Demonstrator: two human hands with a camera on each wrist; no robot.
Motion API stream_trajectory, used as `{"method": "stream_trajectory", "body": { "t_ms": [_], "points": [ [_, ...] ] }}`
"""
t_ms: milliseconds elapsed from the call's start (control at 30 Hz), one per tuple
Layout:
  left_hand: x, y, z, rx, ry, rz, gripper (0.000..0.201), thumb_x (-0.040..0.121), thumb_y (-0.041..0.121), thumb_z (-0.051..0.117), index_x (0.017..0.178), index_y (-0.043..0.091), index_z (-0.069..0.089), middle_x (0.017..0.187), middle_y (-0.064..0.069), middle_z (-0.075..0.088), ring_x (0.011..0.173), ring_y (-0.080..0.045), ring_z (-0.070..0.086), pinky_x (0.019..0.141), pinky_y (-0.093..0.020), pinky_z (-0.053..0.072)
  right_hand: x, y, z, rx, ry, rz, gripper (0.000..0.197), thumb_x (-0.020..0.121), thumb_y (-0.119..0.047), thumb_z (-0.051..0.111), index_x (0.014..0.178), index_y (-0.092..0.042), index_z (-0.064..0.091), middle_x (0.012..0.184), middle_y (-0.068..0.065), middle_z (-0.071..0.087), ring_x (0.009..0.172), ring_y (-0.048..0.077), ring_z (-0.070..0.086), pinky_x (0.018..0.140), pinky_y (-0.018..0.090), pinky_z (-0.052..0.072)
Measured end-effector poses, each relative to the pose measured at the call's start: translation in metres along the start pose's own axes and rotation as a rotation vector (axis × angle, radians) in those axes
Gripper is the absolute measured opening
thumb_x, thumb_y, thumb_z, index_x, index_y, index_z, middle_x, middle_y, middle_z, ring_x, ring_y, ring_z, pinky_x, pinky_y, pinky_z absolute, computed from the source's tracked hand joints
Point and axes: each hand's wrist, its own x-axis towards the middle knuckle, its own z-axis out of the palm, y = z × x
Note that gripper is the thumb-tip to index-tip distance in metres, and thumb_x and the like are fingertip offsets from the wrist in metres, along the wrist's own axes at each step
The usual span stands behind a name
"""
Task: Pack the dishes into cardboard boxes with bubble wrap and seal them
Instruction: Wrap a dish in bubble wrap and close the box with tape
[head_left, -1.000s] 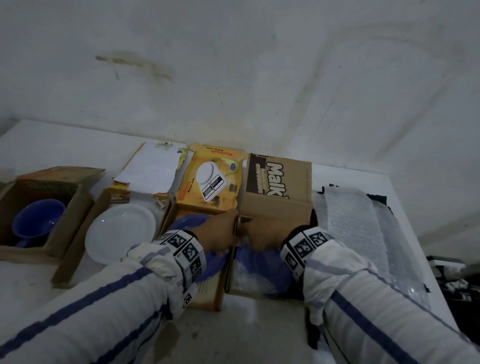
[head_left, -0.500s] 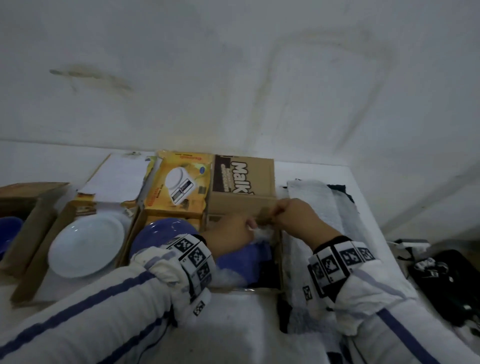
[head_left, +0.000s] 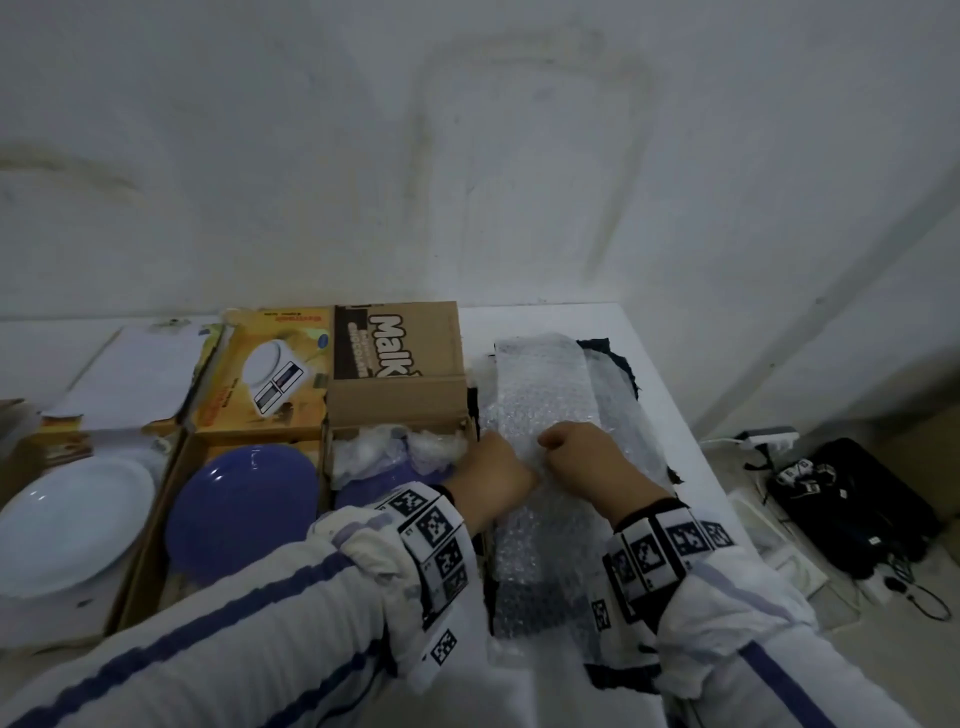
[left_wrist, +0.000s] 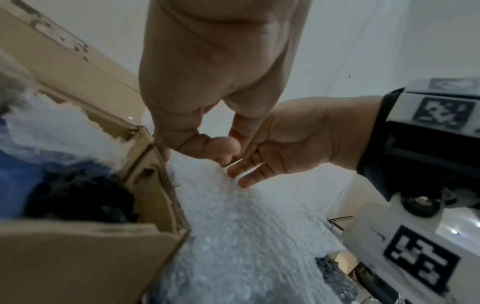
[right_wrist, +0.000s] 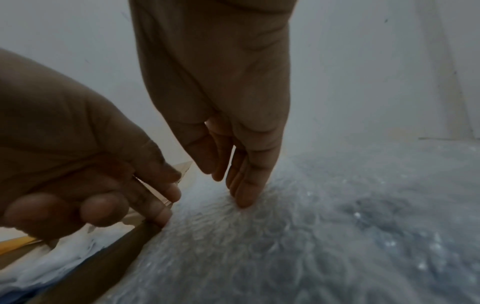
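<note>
A sheet of bubble wrap (head_left: 540, 389) lies on a dark cloth, right of the open Malk cardboard box (head_left: 400, 405). Inside the box sits a blue dish (head_left: 384, 483) with crumpled wrap (head_left: 395, 447) around it. My left hand (head_left: 498, 452) is at the box's right wall. Its fingers (left_wrist: 166, 152) are curled, with the tips at the sheet's left edge (right_wrist: 163, 218). Whether they pinch the sheet is unclear. My right hand (head_left: 550, 447) is beside it, its straight fingers (right_wrist: 241, 197) touching the bubble wrap (right_wrist: 311, 236).
A blue plate (head_left: 244, 499) lies in the yellow box left of the Malk box, and a white plate (head_left: 67, 519) in the box beyond. A yellow scale carton (head_left: 265, 374) stands behind them. The table's edge (head_left: 691, 426) runs right of the wrap. A black bag (head_left: 852, 509) and cables lie on the floor.
Both hands have left the Malk box's opening and moved right onto the bubble wrap sheet. The head view has swung to the right.
</note>
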Motion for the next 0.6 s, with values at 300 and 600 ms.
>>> {"method": "stream_trajectory", "body": {
  "t_ms": [300,600],
  "points": [
    [-0.012,0.003,-0.010,-0.197,0.052,0.051,0.031,0.086,0.005,0.062,0.062,0.016,0.046,0.064,-0.001,0.049,0.060,-0.014,0.047,0.056,-0.023,0.040,-0.007,0.001,-0.007,0.148,0.085,-0.036,0.041,0.086,-0.002,0.047,0.123,-0.014,0.058,0.130,0.008,0.055,0.117,0.023,0.052,0.090,0.029,0.045],
    [-0.036,0.032,-0.056,-0.532,0.234,0.308,0.007,0.089,0.021,0.064,0.082,0.022,0.062,0.085,-0.001,0.067,0.082,-0.016,0.062,0.073,-0.029,0.048,-0.029,-0.045,-0.041,-0.061,0.104,-0.361,0.049,0.081,-0.014,0.056,0.128,-0.027,0.050,0.125,0.001,0.056,0.114,0.022,0.052,0.097,0.036,0.040]
  ]
}}
